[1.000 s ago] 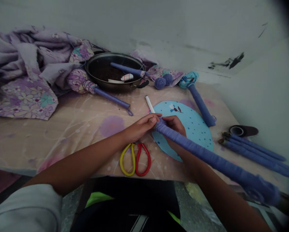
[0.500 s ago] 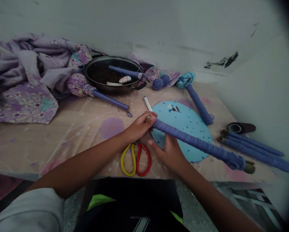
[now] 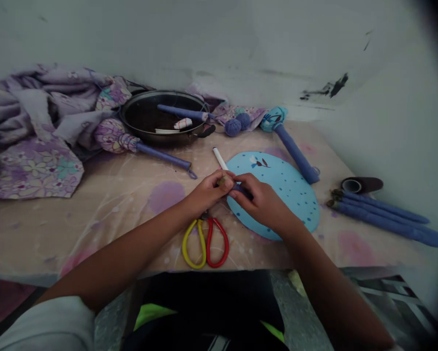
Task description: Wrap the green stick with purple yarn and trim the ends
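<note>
My left hand is closed around the end of a stick wrapped in blue cloth. Over the wrapped part, close beside it, my right hand is closed too, its fingertips almost meeting the left ones. Most of the stick is hidden behind my right hand and forearm. Scissors with one yellow and one red handle lie just below my hands, their blades mostly covered. Under and beyond my right hand lies a light blue dotted round piece. A white marker rests at its left edge.
A dark pan holds a blue stick and a small white item. Purple floral cloth is heaped left. Cloth-headed sticks lie around, with blue yarn balls behind. At right are several wrapped sticks and a tape roll.
My right hand has come up from below the stick and closed on it beside my left hand. The stick's far end has swung down out of its earlier place at the right.
</note>
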`<state>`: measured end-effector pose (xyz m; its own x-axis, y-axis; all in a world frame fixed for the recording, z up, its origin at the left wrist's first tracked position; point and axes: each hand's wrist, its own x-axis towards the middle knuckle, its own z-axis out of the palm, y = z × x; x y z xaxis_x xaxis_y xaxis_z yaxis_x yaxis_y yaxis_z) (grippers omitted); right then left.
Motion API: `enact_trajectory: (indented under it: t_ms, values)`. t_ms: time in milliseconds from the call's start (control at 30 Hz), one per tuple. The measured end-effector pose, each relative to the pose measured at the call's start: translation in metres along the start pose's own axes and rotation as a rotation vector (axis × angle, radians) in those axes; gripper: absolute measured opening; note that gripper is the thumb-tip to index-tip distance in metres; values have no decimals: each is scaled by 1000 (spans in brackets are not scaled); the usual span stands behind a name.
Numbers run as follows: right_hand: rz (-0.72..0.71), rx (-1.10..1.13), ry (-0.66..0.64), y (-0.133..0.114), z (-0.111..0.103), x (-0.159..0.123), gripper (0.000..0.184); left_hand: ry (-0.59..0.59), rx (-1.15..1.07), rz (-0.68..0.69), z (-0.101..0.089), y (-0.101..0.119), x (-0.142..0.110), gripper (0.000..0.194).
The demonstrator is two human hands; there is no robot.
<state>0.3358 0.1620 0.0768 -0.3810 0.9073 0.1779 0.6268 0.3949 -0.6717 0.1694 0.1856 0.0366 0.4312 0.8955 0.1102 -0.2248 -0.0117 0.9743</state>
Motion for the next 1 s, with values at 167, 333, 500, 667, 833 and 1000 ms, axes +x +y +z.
enact_trajectory:
  t_ms: [167, 333, 500, 667, 833, 1000]
  values:
    - [208, 699, -108, 12, -16, 0, 30, -56, 267, 73, -7, 0, 4, 50]
    - [276, 888, -117, 18, -25, 5, 27, -45, 663, 173, -12, -2, 8, 37]
    - [272, 896, -87, 16, -26, 7, 28, -195, 837, 223, -13, -7, 8, 34]
    - [259, 907, 5, -2, -43, -1, 32, -221, 839, 261, -7, 11, 8, 31]
    - [263, 925, 92, -34, -76, -22, 29, -262, 958, 300, 9, 68, 6, 27]
    - [141, 1061, -40, -60, -106, -53, 21, -344, 1111, 302, 22, 107, -21, 30]
